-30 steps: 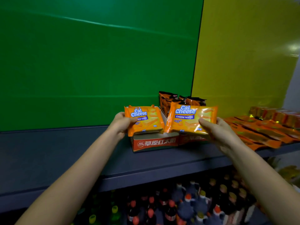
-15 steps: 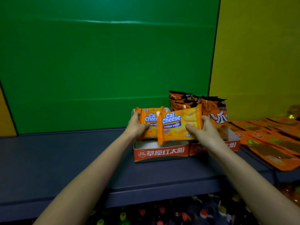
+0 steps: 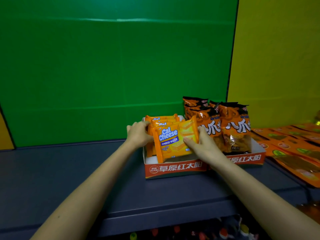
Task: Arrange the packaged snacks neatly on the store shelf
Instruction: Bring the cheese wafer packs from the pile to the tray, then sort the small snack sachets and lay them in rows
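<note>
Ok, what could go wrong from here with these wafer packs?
The front Cal Cheese pack sits tilted in the red display box; if the right hand loosens its grip, it may flop over the low front wall. The rear Cal Cheese packs, held by the left hand, could slump sideways. That right hand is near the chip bags and might knock them.

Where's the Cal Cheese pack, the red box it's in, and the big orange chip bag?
Front Cal Cheese wafer pack [image 3: 170, 138]: head view, its logo.
Left red cardboard tray [image 3: 174, 168]: head view, front wall.
Right orange snack bag [image 3: 237, 129]: head view, printed front.
</note>
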